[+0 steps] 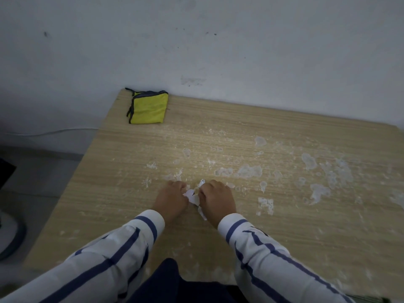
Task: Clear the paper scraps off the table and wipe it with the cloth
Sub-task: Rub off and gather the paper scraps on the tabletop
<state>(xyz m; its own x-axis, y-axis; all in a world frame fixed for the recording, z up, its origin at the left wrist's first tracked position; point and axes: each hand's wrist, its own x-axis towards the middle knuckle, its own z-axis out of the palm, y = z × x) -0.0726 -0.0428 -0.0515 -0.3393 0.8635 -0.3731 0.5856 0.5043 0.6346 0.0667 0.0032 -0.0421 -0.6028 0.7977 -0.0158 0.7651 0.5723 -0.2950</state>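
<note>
White paper scraps (194,197) are bunched between my two hands near the middle of the wooden table (262,132). My left hand (172,201) and my right hand (216,199) press together from either side, fingers curled onto the scraps. One strip (202,214) trails toward me from under the right hand. A folded yellow cloth (148,107) with dark edging lies flat at the table's far left corner, well away from both hands.
Whitish dried stains and smears (323,169) spread over the table's middle and right side. A grey-white wall (218,51) runs right behind the table. Left of the table lie the floor, a white cable (65,130) and a round dark base (11,237).
</note>
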